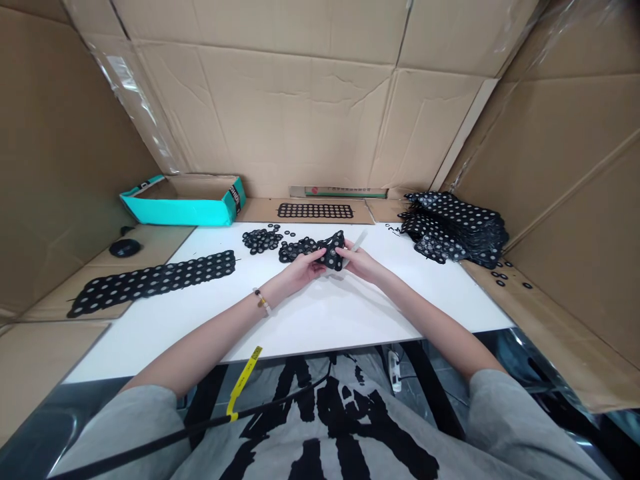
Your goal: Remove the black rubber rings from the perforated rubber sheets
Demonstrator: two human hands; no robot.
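Note:
Both of my hands meet over the middle of the white table [300,320]. A black sheet of rings [334,252], dotted with pale round spots, is bent between them. My left hand [304,268] pinches its left side, thumb on top. My right hand [364,264] grips its right edge, and a pale flat strip [358,241] sticks up beside those fingers; whether they hold it too is hard to tell. Part of the sheet [296,249] trails to the left on the table. Right behind my left hand lies a heap of small black rings [260,241].
One long dotted sheet [160,279] lies at left. A thick stack of dotted sheets [457,227] stands at right, with loose rings [500,275] nearby. Farther back are a teal open box [183,212] and a black grid strip [315,211]. Cardboard walls [280,100] surround the table.

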